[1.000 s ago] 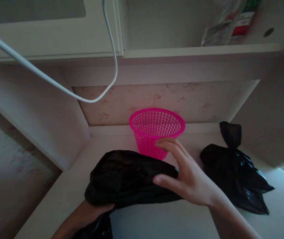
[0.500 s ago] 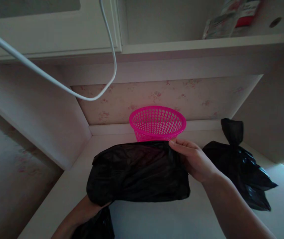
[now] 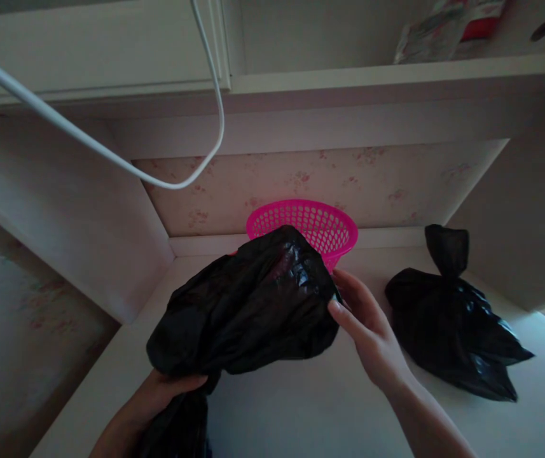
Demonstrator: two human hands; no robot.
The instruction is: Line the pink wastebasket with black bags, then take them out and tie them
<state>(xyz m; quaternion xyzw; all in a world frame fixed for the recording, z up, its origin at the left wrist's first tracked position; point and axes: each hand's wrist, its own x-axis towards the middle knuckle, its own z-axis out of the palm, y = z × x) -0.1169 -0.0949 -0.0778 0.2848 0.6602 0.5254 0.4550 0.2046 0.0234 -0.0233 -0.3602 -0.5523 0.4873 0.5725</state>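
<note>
A black plastic bag is held up between my hands, tilted with its right end higher, and something reddish shows faintly through it. My left hand grips the gathered lower left of the bag, thumb along its underside; the other fingers are hidden. The rest of the plastic hangs below that hand. At the right edge my right hand pinches the bag between thumb and fingers. Just behind the bag stands a pink perforated basket, partly covered by it.
On the white desk surface, to the right, sits a knotted black plastic bag. A white cable loops down in front at the upper left. Overhead runs a cabinet shelf with packets on it.
The bag has turned from level to tilted, its right part rising in front of the basket. My right hand has shifted down its edge, and more of my left hand shows.
</note>
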